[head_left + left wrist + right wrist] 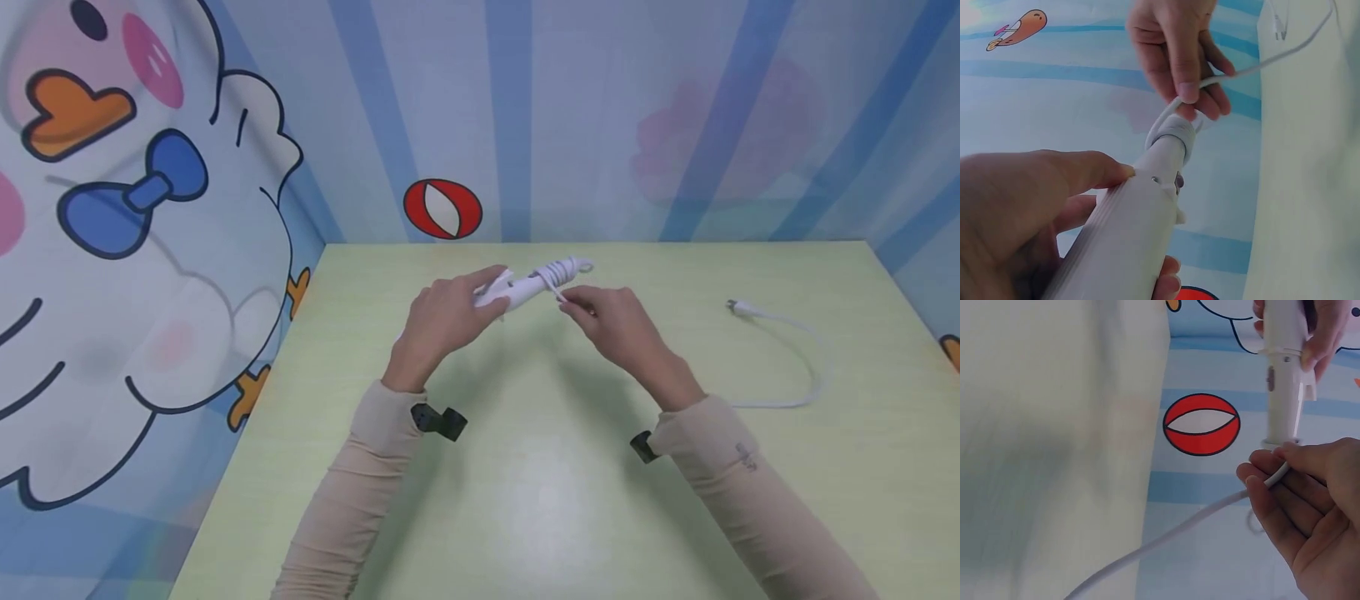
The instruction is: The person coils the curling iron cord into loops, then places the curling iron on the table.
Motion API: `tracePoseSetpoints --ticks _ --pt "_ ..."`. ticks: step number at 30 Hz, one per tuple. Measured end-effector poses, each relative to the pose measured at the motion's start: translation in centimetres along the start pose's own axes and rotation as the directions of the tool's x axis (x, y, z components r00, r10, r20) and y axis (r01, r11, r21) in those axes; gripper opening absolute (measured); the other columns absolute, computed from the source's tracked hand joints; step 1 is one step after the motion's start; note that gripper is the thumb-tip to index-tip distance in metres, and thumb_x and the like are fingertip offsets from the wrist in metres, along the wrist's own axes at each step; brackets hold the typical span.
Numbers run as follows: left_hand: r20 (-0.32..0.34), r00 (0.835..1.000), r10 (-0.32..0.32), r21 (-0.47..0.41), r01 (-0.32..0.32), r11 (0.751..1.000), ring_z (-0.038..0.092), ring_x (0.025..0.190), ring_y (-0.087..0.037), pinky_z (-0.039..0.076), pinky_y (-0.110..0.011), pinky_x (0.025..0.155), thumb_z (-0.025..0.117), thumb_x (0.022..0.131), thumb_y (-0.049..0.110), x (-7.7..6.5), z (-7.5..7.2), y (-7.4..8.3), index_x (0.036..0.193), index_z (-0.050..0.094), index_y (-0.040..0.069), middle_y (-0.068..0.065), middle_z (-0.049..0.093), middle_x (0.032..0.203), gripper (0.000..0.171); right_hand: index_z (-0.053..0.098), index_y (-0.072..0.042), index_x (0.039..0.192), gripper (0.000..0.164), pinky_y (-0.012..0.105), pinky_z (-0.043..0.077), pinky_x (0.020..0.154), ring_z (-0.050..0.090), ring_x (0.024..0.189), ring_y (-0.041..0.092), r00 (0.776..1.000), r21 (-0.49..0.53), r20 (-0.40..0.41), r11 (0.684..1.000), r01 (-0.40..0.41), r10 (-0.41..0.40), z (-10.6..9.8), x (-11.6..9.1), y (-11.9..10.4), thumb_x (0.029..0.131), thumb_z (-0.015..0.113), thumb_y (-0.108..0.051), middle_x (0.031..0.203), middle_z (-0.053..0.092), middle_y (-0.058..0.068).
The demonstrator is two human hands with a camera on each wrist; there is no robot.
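Above the table, my left hand (447, 321) grips a white curling iron (527, 288), its thumb and fingers round the body. A small screw and a switch show on the iron's side (1141, 225) in the left wrist view. Several turns of white power cord (557, 272) are wound round the narrow end, which points up and right. My right hand (618, 329) pinches the cord between thumb and fingers, just beside those turns. From these fingers the loose cord (1172, 534) runs away in the right wrist view. My left palm hides part of the iron.
Farther right on the pale table (540, 508), the cord's free end curves round to a two-pin plug (742, 308). A striped backdrop (510, 108) stands behind the table, and a printed cartoon bird (202, 333) covers the left side.
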State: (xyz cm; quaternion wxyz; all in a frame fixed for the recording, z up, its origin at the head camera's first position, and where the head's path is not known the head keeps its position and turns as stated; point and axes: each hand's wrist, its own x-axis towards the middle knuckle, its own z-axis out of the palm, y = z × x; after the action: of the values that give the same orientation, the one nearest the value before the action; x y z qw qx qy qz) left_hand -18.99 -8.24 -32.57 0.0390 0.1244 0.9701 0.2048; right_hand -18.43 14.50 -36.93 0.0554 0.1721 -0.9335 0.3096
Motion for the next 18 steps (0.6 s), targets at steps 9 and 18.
tracePoseSetpoints --ticks 9,18 --pt "0.051 0.999 0.003 -0.114 0.003 0.993 0.058 0.081 -0.020 0.047 -0.031 0.063 0.054 0.093 0.047 -0.2 -0.7 -0.3 0.141 0.045 0.038 -0.003 0.062 0.110 0.050 0.069 -0.009 0.118 0.030 0.032 0.050 0.065 0.064 0.071 0.018 1.000 0.155 -0.011 0.988 -0.006 0.008 1.7 -0.2 1.6 0.096 0.058 -0.026 0.103 0.073 0.008" --pt "0.145 0.988 0.050 -0.300 -0.004 0.954 0.060 0.084 -0.022 0.053 -0.030 0.060 0.057 0.092 0.046 -0.9 -1.6 -0.1 0.140 0.045 0.041 -0.003 0.058 0.117 0.050 0.069 -0.012 0.118 0.035 0.035 0.054 0.086 0.067 0.103 0.020 0.994 0.470 0.085 0.877 -0.101 0.068 1.3 0.3 3.4 0.093 0.061 -0.035 0.115 0.070 0.006"
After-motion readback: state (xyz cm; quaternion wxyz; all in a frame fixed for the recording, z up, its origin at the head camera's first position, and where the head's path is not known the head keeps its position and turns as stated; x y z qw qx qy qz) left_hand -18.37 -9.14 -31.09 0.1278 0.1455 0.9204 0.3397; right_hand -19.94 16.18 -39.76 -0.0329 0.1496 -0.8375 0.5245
